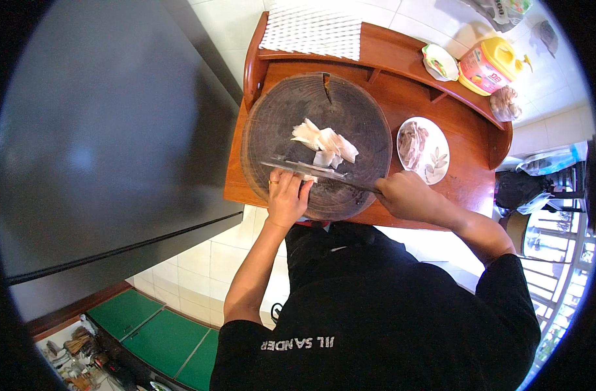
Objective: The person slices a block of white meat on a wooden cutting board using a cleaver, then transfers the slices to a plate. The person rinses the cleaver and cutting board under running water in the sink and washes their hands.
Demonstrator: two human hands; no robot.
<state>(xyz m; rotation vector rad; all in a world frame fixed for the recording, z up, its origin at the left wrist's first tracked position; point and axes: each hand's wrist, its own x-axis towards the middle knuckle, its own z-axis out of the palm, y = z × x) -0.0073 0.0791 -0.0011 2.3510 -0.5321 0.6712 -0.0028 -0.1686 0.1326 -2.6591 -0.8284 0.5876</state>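
Observation:
On a round wooden chopping block (268, 127) lie several pale, thin slices of food (329, 141), kind unclear. My right hand (409, 195) grips the handle of a cleaver (308, 168), whose blade lies crosswise over the lower half of the block. My left hand (286, 195), with a ring on one finger, presses its fingertips on a small pale piece (309, 179) at the near side of the blade. Part of that piece is hidden by the fingers and blade. Right of the block, a white plate (437, 146) with a leaf pattern holds sliced meat (413, 146).
A wooden table (466, 181) carries the block, with a raised shelf (391, 44) behind. On the shelf are a white woven mat (310, 29), a bowl (440, 62), a yellow pump jug (491, 63) and a bagged item (505, 103). A large dark cabinet or appliance (112, 132) stands at left.

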